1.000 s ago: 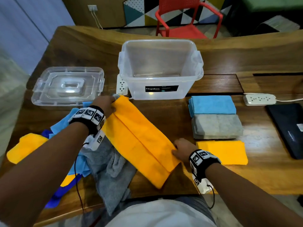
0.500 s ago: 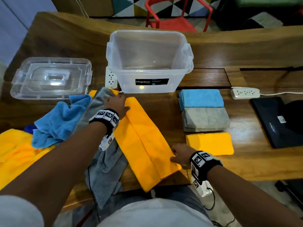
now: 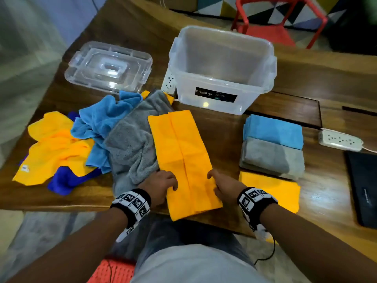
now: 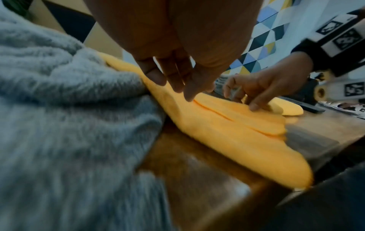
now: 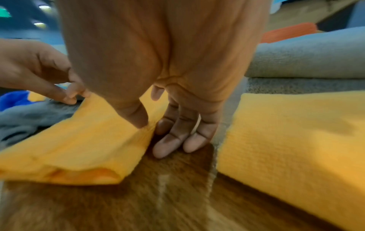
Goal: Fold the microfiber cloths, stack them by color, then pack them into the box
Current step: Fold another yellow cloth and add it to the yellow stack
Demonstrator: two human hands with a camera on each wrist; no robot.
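A yellow cloth (image 3: pixel 183 158) lies as a long strip with both sides folded in to a middle seam, its near end over the table's front edge. My left hand (image 3: pixel 169 185) pinches its left edge near that end, thumb on top (image 4: pixel 173 87). My right hand (image 3: pixel 214 180) pinches the right edge opposite, thumb above and fingers beside the edge on the wood (image 5: pixel 156 132). The clear box (image 3: pixel 265 78) stands empty beyond the cloth. At the right lie folded blue cloths (image 3: pixel 273 131), grey cloths (image 3: pixel 271 158) and a yellow cloth (image 3: pixel 271 190).
A heap of unfolded cloths, yellow (image 3: pixel 55 152), blue (image 3: pixel 102 123), grey (image 3: pixel 130 144) and dark blue (image 3: pixel 63 180), covers the left of the wooden table (image 3: pixel 336 82). The box's lid (image 3: pixel 108 66) lies at the back left. A power strip (image 3: pixel 340 139) and a dark laptop (image 3: pixel 363 186) are at the right.
My left hand came from the cloth's far end to its near end. The strip turned from a slant to point straight away from me. The right hand stayed at the near right edge.
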